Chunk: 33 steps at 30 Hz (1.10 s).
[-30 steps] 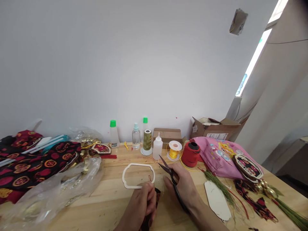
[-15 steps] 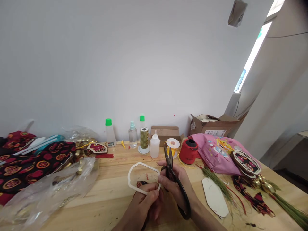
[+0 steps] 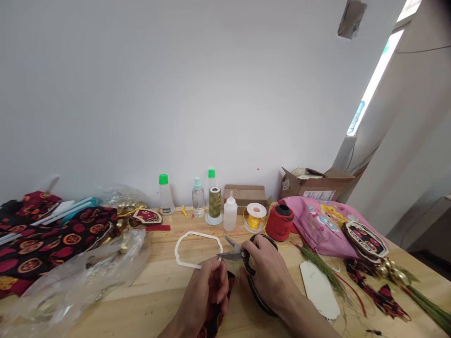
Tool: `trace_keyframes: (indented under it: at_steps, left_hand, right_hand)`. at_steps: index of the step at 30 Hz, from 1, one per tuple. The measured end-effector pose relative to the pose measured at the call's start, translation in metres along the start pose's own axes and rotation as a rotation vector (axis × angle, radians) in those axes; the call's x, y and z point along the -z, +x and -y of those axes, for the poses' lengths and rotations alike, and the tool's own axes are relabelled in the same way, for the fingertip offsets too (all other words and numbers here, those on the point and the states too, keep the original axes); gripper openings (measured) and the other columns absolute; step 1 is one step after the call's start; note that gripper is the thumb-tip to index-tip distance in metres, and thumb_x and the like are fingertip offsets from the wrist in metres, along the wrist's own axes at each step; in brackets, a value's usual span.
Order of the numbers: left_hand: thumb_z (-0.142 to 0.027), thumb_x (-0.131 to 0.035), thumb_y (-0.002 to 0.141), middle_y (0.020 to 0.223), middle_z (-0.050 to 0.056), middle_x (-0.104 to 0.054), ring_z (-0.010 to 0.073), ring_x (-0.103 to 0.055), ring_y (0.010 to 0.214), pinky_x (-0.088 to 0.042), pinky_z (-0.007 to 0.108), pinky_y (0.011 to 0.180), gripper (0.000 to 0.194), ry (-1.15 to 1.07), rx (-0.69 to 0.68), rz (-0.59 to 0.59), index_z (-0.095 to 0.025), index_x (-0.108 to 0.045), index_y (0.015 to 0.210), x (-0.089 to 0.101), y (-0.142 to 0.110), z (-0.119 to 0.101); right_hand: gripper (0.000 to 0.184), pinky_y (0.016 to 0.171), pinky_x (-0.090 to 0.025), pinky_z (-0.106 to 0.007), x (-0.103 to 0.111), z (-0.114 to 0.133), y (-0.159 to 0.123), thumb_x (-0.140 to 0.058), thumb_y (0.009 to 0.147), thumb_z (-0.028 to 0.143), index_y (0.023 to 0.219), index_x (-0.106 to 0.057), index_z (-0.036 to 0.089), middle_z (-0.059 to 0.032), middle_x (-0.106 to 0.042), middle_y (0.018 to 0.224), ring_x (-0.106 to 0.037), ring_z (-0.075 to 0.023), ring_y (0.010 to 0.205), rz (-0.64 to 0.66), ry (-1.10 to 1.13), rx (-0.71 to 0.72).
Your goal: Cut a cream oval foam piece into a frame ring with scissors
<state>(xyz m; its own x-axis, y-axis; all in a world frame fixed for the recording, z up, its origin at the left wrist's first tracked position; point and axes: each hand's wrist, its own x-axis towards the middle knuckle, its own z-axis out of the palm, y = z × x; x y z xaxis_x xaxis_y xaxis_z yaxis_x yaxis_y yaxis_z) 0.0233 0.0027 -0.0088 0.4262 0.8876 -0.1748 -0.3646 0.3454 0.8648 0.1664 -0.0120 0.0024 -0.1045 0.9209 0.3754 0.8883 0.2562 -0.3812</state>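
Note:
My left hand (image 3: 206,288) pinches the lower right corner of a thin white frame (image 3: 177,248), an open outline with notched corners. Dark red-and-black patterned fabric (image 3: 212,320) hangs below and beside that hand; whether the fingers grip it too is unclear. Black-handled scissors (image 3: 233,256) are in my right hand (image 3: 269,270), fingers closed through the handles. Their blades stand apart and point left, the lower tip by the frame's right edge and my left fingertips. I cannot tell what lies between the blades.
Along the wall stand a white squeeze bottle (image 3: 230,216), a green thread spool (image 3: 214,203), a yellow cord spool (image 3: 256,217) and a red thread cone (image 3: 279,222). Right lie a white plate (image 3: 320,291), tassels and a pink bag (image 3: 317,223). Left are patterned fabric and a plastic bag (image 3: 81,277).
The scissors have turned from pointing up with blades nearly closed to pointing left with blades parted. The frame has shifted left and slightly up, and more fabric shows under my left hand.

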Motion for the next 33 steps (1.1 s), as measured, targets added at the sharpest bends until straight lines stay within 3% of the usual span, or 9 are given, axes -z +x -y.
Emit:
trace_keyframes:
  at_steps: [7, 11, 13, 15, 21, 27, 30, 33]
  left_hand:
    - [-0.037, -0.028, 0.075, 0.027, -0.01, -0.025, 0.0046, -0.02, 0.02, -0.018, 0.017, 0.026, 0.036, 0.223, 0.04, -0.042, -0.022, -0.026, 0.042, 0.004, -0.005, 0.006]
    - [-0.039, -0.033, 0.072, 0.026, -0.01, -0.027, 0.0034, -0.018, 0.022, -0.017, 0.017, 0.028, 0.034, 0.358, 0.053, 0.06, -0.021, -0.034, 0.043, -0.004, -0.017, 0.008]
    - [-0.041, -0.032, 0.073, 0.027, -0.009, -0.026, 0.0033, -0.02, 0.023, -0.018, 0.017, 0.028, 0.037, 0.339, 0.063, 0.074, -0.021, -0.032, 0.041, -0.006, -0.018, 0.008]
    - [-0.041, -0.029, 0.075, 0.029, -0.01, -0.026, 0.0045, -0.024, 0.021, -0.019, 0.018, 0.027, 0.038, 0.308, 0.029, 0.018, -0.022, -0.03, 0.043, -0.003, -0.016, 0.006]
    - [-0.038, -0.03, 0.076, 0.029, -0.01, -0.025, 0.0048, -0.023, 0.021, -0.025, 0.017, 0.027, 0.037, 0.27, -0.087, -0.036, -0.021, -0.031, 0.043, 0.01, -0.003, 0.001]
    - [-0.043, -0.03, 0.075, 0.029, -0.009, -0.025, 0.0054, -0.025, 0.022, -0.024, 0.018, 0.027, 0.038, 0.355, 0.015, 0.017, -0.022, -0.029, 0.043, -0.001, -0.015, 0.004]
    - [-0.043, -0.038, 0.072, 0.029, -0.009, -0.028, 0.0043, -0.024, 0.026, -0.026, 0.018, 0.031, 0.037, 0.401, 0.031, 0.056, -0.02, -0.034, 0.042, -0.006, -0.022, 0.006]
    - [-0.043, -0.029, 0.075, 0.03, -0.009, -0.026, 0.0048, -0.023, 0.024, -0.026, 0.018, 0.028, 0.038, 0.35, 0.05, 0.041, -0.021, -0.032, 0.043, -0.005, -0.02, 0.005]
  right_hand:
    - [0.02, 0.052, -0.026, -0.021, -0.01, 0.001, -0.001, -0.05, 0.058, 0.012, 0.076, -0.05, 0.021, -0.0015, -0.047, 0.075, -0.044, -0.0143, 0.064, 0.086, -0.073, -0.047]
    - [0.015, 0.051, -0.025, -0.022, -0.002, -0.014, 0.004, -0.051, 0.06, 0.015, 0.074, -0.05, 0.021, -0.0009, -0.047, 0.071, -0.045, -0.0135, 0.059, 0.088, -0.125, -0.191]
    - [0.015, 0.052, -0.026, -0.022, 0.004, -0.019, 0.004, -0.051, 0.061, 0.017, 0.075, -0.049, 0.02, -0.0012, -0.046, 0.072, -0.046, -0.0142, 0.061, 0.042, -0.113, -0.227]
    - [0.016, 0.055, -0.029, -0.021, 0.006, -0.018, 0.003, -0.049, 0.06, 0.014, 0.075, -0.047, 0.02, -0.0012, -0.046, 0.074, -0.046, -0.0144, 0.066, 0.006, -0.046, -0.166]
    - [0.016, 0.052, -0.027, -0.02, -0.003, 0.001, -0.003, -0.049, 0.058, 0.013, 0.072, -0.047, 0.022, 0.0005, -0.046, 0.075, -0.043, -0.0128, 0.063, 0.1, -0.012, -0.023]
    - [0.015, 0.051, -0.023, -0.02, -0.003, -0.014, 0.003, -0.051, 0.061, 0.015, 0.075, -0.051, 0.021, -0.0005, -0.047, 0.074, -0.046, -0.0126, 0.062, 0.183, -0.094, -0.147]
    - [0.014, 0.05, -0.022, -0.021, 0.004, -0.025, 0.006, -0.052, 0.063, 0.019, 0.077, -0.051, 0.02, -0.0009, -0.047, 0.072, -0.045, -0.0127, 0.059, 0.126, -0.162, -0.285]
    - [0.015, 0.052, -0.024, -0.021, 0.009, -0.022, 0.005, -0.05, 0.062, 0.016, 0.076, -0.05, 0.021, -0.001, -0.047, 0.075, -0.046, -0.0133, 0.064, 0.063, -0.094, -0.227]
